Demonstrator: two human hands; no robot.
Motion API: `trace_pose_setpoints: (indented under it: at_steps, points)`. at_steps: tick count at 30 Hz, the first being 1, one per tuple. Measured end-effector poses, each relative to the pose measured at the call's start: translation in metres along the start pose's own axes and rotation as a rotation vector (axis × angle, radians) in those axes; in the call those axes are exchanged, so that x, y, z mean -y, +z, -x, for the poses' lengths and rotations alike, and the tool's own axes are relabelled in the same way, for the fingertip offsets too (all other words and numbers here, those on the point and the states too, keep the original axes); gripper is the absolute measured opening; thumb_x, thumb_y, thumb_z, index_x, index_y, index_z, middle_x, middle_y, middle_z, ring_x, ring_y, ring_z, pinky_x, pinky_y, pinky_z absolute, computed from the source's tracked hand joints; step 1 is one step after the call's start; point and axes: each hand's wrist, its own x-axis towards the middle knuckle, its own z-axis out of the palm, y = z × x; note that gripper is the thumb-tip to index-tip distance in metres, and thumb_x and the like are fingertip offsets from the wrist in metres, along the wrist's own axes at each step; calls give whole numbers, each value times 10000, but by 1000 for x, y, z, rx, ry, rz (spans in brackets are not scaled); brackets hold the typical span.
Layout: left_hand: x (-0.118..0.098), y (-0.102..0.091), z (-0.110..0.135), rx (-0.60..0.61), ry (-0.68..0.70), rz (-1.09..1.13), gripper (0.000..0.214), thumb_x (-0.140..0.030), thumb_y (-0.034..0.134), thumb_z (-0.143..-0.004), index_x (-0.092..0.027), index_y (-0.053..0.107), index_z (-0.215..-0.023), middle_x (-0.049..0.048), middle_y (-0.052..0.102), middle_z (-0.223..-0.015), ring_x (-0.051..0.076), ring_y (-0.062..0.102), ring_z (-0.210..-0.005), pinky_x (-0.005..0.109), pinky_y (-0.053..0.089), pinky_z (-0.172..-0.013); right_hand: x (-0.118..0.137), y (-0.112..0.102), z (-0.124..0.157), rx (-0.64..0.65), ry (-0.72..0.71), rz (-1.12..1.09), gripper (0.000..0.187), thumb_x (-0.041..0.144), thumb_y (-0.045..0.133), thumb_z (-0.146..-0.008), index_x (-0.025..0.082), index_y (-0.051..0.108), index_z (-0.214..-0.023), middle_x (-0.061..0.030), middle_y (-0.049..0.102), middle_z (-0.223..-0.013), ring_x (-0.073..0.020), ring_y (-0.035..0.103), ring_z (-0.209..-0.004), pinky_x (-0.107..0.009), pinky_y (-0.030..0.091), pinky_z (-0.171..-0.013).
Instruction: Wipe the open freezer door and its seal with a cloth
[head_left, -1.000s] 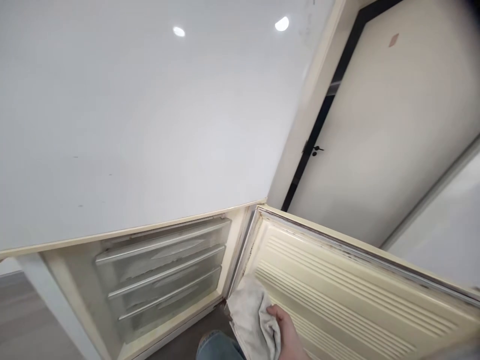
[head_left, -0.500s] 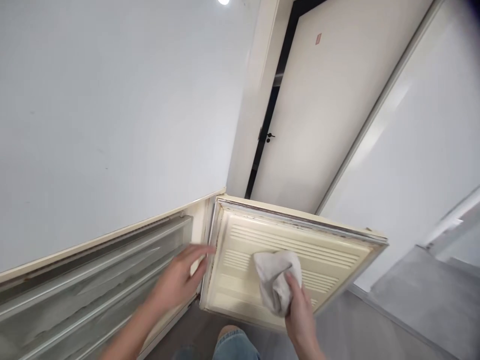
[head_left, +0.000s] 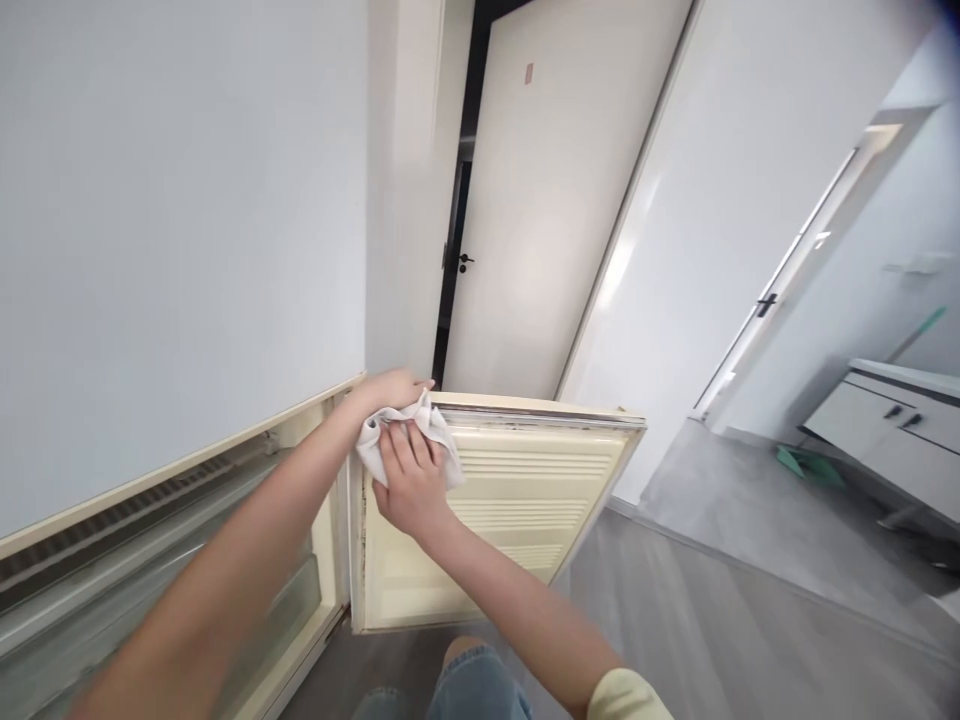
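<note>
1. Far left: freezer drawers (head_left: 289, 600) stand exposed beside the open freezer door (head_left: 525, 490).
2. Left hand (head_left: 390, 388) lies over the door's top hinge-side corner. We cannot tell whether it grips.
3. Right hand (head_left: 409, 485), fingers flat and spread, presses the white cloth (head_left: 442, 440) onto the liner's upper corner.
4. Our judgement: brace the door and push the cloth into the stained gasket (head_left: 525, 419) groove.
5. The sticker (head_left: 529, 72) on the room door (head_left: 540, 220) is unreadable, and no brand shows.
</note>
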Motion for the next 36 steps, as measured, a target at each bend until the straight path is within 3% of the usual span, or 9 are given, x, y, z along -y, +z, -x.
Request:
trace_pose_setpoints:
  at_steps: [6,12,21,25,28,30,32,34,36]
  points:
    - [-1,-2,4,-21,5,-4,645,-669,269,-816,-185,695,-806,126,743,-831,263,650,-769,371,449,-706,-10,3,-7,-66,-129,43,493,376,379,-955,116,525,-1347,-72,558,-1390,-264,420,-1260,-421,347,-923]
    - [-5,-2,8,-49,6,-15,571,-664,272,-814,-222,605,-676,103,710,-816,255,623,-788,363,409,-703,-51,-11,6,-205,-44,56,460,410,419,-920,119,584,-1236,-105,650,-1174,-254,485,-1097,-413,303,-929]
    - [-3,1,8,-75,9,-48,488,-596,274,-848,-230,388,-547,30,532,-594,205,511,-607,359,351,-616,-184,-59,90,-295,255,299,386,356,401,-859,125,597,-1097,-152,610,-1052,-283,476,-980,-428,329,-854]
    - [-5,0,8,-66,8,-49,488,-592,266,-843,-232,430,-556,51,586,-641,219,544,-639,364,375,-627,-244,-85,119,-292,415,281,395,359,425,-813,150,598,-1100,-146,603,-1076,-303,496,-1031,-478,355,-900]
    - [-7,-1,8,-66,-16,-53,511,-604,261,-832,-230,536,-621,86,675,-775,254,606,-739,378,420,-667,-269,-104,128,-300,690,119,406,393,399,-808,145,606,-1054,-155,611,-1050,-316,522,-1023,-508,389,-902]
    - [-8,-1,9,-71,-40,-65,536,-598,260,-837,-216,614,-714,114,707,-884,276,632,-821,399,448,-705,-269,-107,129,-439,935,-3,439,423,354,-844,133,593,-1071,-164,614,-1035,-317,545,-1006,-516,415,-899]
    - [-9,-1,11,-77,-53,-81,553,-580,265,-855,-194,660,-818,129,713,-964,275,639,-889,423,467,-759,-252,-97,127,-618,1082,-49,507,457,331,-888,109,553,-1182,-195,599,-1126,-333,541,-1093,-541,404,-958]
    - [-11,-2,13,-81,-55,-93,556,-561,266,-879,-182,673,-864,125,714,-993,251,639,-907,431,477,-801,-215,-74,119,-702,1026,-26,590,481,353,-916,84,459,-1339,-240,514,-1321,-355,456,-1272,-579,333,-1058]
    - [-12,-2,15,-81,-65,-97,560,-557,265,-896,-177,675,-888,117,713,-1001,229,640,-895,428,489,-814,-160,-44,102,-633,771,-47,611,436,366,-944,89,349,-1447,-240,444,-1429,-340,413,-1345,-582,346,-1077]
